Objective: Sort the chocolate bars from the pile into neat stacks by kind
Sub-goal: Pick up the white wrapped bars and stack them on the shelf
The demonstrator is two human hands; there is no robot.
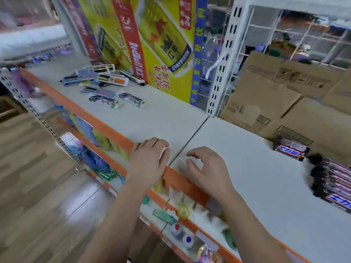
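Both hands are empty and the unsorted pile (98,76) lies far to the left on the shelf (152,118), against the foot of the Red Bull carton (152,44). The step in hand therefore looks like a reach back for the next bar. It would go best by taking a single bar off the top or the loose edge of the heap rather than dragging from below, which could scatter the rest. The wrapper should be read before the bar is carried, because several kinds are mixed there in blue, white and orange. Two Dove bars (104,101) already lie side by side but apart, just nearer than the pile, so a matching one should be squared up on them. The Snickers bars (334,185) sit in a tidy row at the far right edge of the view, in front of the cardboard boxes (275,103), and a brown wrapper belongs there, laid with edges aligned. The left hand (150,158) rests palm down on the near orange lip of the shelf with its fingers relaxed and nearly straight, gripping nothing. The right hand (205,168) is just beside it, across the seam between the two boards. Its fingers are loosely curled with the tips at or just above the surface, I cannot tell which, and it holds nothing.
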